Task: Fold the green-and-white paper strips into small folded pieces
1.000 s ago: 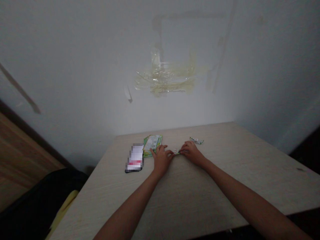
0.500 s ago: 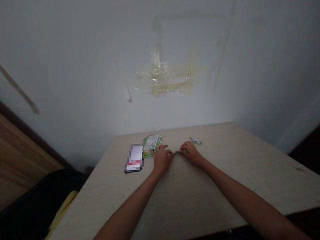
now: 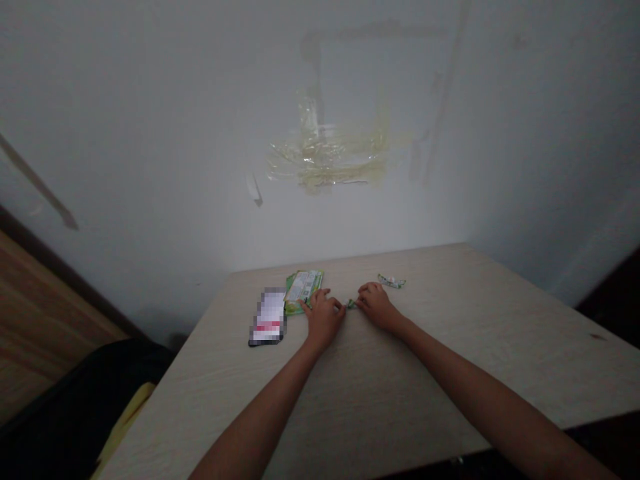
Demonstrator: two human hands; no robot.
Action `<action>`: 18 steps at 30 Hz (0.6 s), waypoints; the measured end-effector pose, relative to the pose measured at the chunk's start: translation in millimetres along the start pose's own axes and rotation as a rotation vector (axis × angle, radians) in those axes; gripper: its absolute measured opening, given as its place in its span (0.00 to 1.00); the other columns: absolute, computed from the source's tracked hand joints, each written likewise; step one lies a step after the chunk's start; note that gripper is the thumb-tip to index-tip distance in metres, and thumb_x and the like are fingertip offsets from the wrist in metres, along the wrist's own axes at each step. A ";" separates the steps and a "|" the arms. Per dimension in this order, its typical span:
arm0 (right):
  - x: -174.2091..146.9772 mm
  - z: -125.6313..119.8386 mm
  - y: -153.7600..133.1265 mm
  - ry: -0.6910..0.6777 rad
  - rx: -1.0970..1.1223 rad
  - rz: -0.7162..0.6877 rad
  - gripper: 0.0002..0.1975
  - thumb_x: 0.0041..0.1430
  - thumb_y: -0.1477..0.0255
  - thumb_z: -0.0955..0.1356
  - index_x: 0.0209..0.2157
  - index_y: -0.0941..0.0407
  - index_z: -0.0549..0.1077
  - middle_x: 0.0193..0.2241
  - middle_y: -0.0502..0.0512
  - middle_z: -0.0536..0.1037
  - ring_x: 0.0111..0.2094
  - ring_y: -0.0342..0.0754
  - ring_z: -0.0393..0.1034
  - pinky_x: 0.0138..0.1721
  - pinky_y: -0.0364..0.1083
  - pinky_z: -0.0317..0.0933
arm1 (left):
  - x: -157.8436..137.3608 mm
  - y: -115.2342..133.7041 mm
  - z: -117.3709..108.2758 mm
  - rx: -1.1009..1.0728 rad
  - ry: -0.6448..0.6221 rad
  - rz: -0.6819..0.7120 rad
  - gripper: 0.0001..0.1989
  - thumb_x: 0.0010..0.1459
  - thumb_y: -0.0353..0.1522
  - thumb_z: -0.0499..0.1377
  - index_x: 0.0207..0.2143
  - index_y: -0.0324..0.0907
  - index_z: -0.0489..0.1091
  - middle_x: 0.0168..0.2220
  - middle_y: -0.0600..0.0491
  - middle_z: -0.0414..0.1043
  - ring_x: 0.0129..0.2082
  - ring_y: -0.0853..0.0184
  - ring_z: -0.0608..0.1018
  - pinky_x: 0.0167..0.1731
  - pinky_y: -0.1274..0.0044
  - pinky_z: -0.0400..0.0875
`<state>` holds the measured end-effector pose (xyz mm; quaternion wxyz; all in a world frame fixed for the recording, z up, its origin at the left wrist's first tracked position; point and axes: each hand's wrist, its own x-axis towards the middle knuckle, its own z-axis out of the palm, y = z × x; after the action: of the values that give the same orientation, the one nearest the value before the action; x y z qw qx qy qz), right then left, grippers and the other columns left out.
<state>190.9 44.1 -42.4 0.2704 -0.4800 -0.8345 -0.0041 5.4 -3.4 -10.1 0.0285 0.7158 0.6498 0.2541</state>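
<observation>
Between my two hands is a small green-and-white strip, perhaps a folded piece of wrapper; its exact kind is too small to tell. My left hand pinches its left end with thumb and finger near the table surface. The other end is in the closed fingertips of my right hand. A flat green-and-white packet lies just left of my left hand, whose outer fingers are at its right edge. Beyond my right hand lies another narrow green-and-white strip, twisted or folded.
A blurred-out phone lies left of the packet on the pale wooden table. Behind the table rises a grey wall with old clear tape on it. Dark and yellow cloth is at the lower left.
My right hand has shifted very slightly left, and the strip between the hands looks a little more bunched. My left hand, packet and phone have stayed in place.
</observation>
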 end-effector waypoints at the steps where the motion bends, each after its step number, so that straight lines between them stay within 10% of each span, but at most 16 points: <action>1: 0.4 0.9 0.3 -0.006 -0.005 0.005 0.09 0.63 0.69 0.66 0.38 0.59 0.76 0.45 0.62 0.73 0.50 0.53 0.62 0.54 0.52 0.55 | 0.2 0.0 0.0 0.004 0.001 -0.005 0.09 0.58 0.40 0.60 0.33 0.47 0.77 0.59 0.49 0.64 0.63 0.55 0.59 0.60 0.44 0.39; 18: 2.9 4.8 -1.5 -0.001 -0.045 -0.004 0.10 0.65 0.69 0.64 0.39 0.58 0.75 0.47 0.62 0.74 0.53 0.54 0.63 0.55 0.53 0.55 | 0.8 -0.9 -1.9 0.020 0.004 -0.016 0.10 0.57 0.40 0.61 0.40 0.50 0.76 0.58 0.46 0.63 0.63 0.53 0.60 0.60 0.45 0.42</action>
<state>186.4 46.8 -44.8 0.2592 -0.4842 -0.8354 -0.0232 3.8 -3.1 -8.6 0.0223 0.7104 0.6580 0.2489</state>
